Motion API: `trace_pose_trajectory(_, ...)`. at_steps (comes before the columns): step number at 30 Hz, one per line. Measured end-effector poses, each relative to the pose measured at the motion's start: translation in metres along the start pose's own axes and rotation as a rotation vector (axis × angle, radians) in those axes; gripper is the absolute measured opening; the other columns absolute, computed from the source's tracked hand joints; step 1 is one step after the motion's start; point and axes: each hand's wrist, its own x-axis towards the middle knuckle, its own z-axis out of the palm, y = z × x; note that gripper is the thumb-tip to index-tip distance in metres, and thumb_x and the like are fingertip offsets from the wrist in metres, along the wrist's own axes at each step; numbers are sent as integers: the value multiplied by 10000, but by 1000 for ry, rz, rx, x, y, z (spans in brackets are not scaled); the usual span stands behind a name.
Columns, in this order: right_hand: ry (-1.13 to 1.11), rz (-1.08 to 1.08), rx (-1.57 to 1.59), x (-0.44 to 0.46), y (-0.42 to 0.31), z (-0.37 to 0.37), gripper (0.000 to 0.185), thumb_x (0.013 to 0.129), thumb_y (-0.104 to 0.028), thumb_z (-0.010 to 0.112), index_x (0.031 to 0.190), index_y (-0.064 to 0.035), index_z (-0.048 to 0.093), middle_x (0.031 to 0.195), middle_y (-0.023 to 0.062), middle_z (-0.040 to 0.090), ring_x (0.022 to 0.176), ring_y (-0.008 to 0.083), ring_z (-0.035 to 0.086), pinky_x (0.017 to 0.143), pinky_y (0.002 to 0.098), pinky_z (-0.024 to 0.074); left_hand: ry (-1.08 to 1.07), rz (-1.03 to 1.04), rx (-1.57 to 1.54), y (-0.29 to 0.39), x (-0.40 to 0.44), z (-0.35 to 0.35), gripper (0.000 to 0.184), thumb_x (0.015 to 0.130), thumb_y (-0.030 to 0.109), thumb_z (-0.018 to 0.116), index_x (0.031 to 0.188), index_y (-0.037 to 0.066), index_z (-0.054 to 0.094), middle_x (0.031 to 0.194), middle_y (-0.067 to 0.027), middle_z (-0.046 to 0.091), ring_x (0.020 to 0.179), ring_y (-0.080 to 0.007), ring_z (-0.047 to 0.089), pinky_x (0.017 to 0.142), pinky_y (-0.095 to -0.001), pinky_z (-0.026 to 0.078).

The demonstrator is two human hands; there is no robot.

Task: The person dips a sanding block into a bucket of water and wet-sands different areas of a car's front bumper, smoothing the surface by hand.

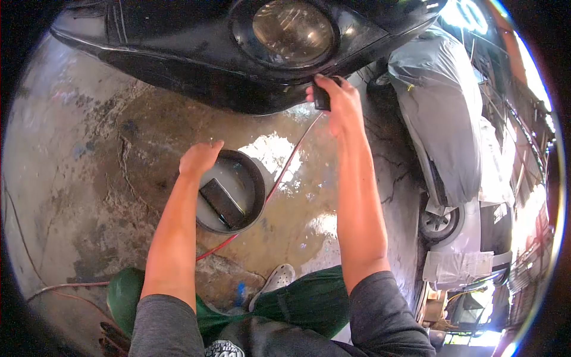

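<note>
My left hand (200,158) grips the rim of a round dark bucket (260,184) standing on the floor. Cloudy water lies inside it, with a dark rectangular block (222,202) in the water. Farther forward, my right hand (344,102) is closed around a small black pad (322,97), its fingers partly hidden. That hand is right at the lower edge of a black car bumper (196,89), below a round headlight (292,33). Whether the pad touches the bumper I cannot tell.
A red hose (291,156) runs across the wet concrete floor (160,125) behind the bucket. On the right stands a vehicle under a grey cover (440,113), with a wheel (439,224) of another car nearby. My shoe (279,278) is close to the bucket.
</note>
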Motion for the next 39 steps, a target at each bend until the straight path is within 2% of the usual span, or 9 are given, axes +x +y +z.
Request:
trace_pose_trajectory(9, 43, -229, -163, 11, 6, -15, 206, 972, -141, 668, 1038, 50, 635, 851, 108, 713, 694, 154, 674, 654, 287, 544, 39, 89, 13, -18, 25, 20, 651, 946, 618, 419, 1311, 138, 665, 1360, -156, 629, 1298, -359, 561, 1083, -482, 433)
trace_pose_trajectory(12, -43, -133, -135, 6, 21, -13, 210, 980, -153, 658, 1025, 51, 647, 853, 95, 715, 691, 144, 669, 658, 282, 539, 35, 45, 15, -11, 16, 11, 649, 947, 622, 420, 1311, 143, 665, 1357, -158, 630, 1295, -364, 562, 1080, -480, 434)
trace_pose_trajectory(14, -69, -277, -386, 12, 3, -26, 223, 974, -163, 659, 1034, 51, 649, 868, 98, 725, 713, 144, 681, 679, 275, 538, 33, 42, 30, -12, 16, 13, 653, 947, 627, 419, 1315, 145, 662, 1359, -160, 628, 1292, -369, 562, 1077, -481, 435)
trace_pose_trajectory(17, 48, -281, -211, 22, 3, -29, 244, 967, -143, 676, 1074, 72, 632, 886, 112, 719, 738, 145, 676, 720, 268, 538, 62, 80, 38, -26, 34, 27, 664, 945, 637, 419, 1322, 144, 656, 1364, -173, 620, 1288, -375, 563, 1074, -484, 435)
trace_pose_trajectory(20, -105, -120, -211, 14, 21, -25, 236, 971, -137, 671, 1072, 73, 634, 883, 111, 718, 743, 143, 675, 718, 268, 536, 41, 32, 10, -9, 14, 10, 680, 947, 641, 416, 1328, 127, 648, 1370, -187, 612, 1290, -378, 561, 1071, -485, 435)
trace_pose_trajectory(25, 58, -354, -219, 35, 6, -39, 214, 957, -152, 675, 1013, 54, 662, 839, 86, 727, 731, 134, 664, 713, 289, 524, 56, -14, 38, -7, 12, 11, 690, 949, 644, 403, 1320, 117, 650, 1369, -185, 613, 1286, -385, 561, 1066, -492, 436)
trace_pose_trajectory(28, -98, -233, -193, 19, 28, -27, 233, 960, -158, 668, 1034, 63, 666, 845, 93, 730, 730, 132, 662, 718, 281, 519, 76, 8, 45, -8, 14, 12, 688, 951, 643, 394, 1311, 118, 655, 1360, -191, 618, 1281, -395, 561, 1068, -494, 435)
trace_pose_trajectory(34, 330, -485, -258, 23, 11, -27, 249, 918, -198, 697, 1005, 36, 693, 812, 79, 691, 768, 167, 602, 735, 314, 482, 140, 234, 64, -50, 60, 48, 693, 951, 651, 388, 1273, 112, 681, 1328, -211, 631, 1266, -415, 567, 1070, -499, 436)
trace_pose_trajectory(39, 615, -545, -39, 16, 6, -2, 193, 929, -164, 674, 1006, 14, 677, 796, 18, 604, 728, 138, 511, 691, 328, 440, 75, 56, 125, -18, 28, 21, 713, 952, 670, 374, 1250, 109, 699, 1316, -216, 635, 1261, -419, 569, 1061, -502, 443)
